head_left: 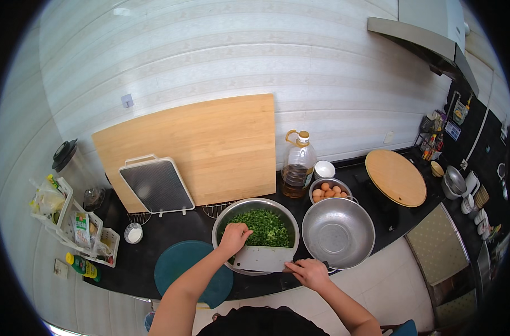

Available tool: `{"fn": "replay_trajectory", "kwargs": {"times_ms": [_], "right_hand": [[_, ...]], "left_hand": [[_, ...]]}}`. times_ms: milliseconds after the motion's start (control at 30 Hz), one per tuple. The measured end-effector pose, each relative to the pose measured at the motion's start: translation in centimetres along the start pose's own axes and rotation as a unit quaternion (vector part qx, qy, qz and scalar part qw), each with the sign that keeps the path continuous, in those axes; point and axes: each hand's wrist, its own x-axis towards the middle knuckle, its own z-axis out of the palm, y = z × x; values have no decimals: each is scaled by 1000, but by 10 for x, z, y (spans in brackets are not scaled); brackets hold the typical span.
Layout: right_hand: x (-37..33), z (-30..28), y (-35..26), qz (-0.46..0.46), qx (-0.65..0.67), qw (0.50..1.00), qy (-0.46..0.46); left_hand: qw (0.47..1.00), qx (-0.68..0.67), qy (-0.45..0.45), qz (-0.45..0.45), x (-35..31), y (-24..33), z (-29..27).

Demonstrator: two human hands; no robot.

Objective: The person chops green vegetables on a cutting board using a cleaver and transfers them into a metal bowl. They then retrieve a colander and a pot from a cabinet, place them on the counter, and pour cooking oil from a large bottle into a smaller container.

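My right hand grips the handle of a cleaver. Its broad blade lies flat across the near rim of a steel bowl, with small green specks on the metal. Finely chopped greens fill this bowl. Over the bowl's left side, my left hand is closed with curled fingers, close to the greens and the blade; whatever may be in the fingers is hidden. To the left of the bowl, partly under my left forearm, lies a round teal cutting board.
A steel pan stands right of the bowl, with a bowl of eggs, an oil jug and a white cup behind. Boards lean on the wall. A small dish of white powder and a white rack are left.
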Motion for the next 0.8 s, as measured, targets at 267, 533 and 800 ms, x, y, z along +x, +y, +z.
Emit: {"fn": "replay_trajectory", "kwargs": {"times_ms": [267, 533, 800], "right_hand": [[-4, -1, 1, 12, -5, 1000, -14], [-9, -1, 5, 29, -13, 999, -10], [-10, -7, 3, 45, -16, 999, -3]], "left_hand": [[997, 43, 47, 53, -3, 6, 2], [991, -19, 24, 133, -9, 20, -14], [986, -9, -33, -165, -1, -18, -9]]}}
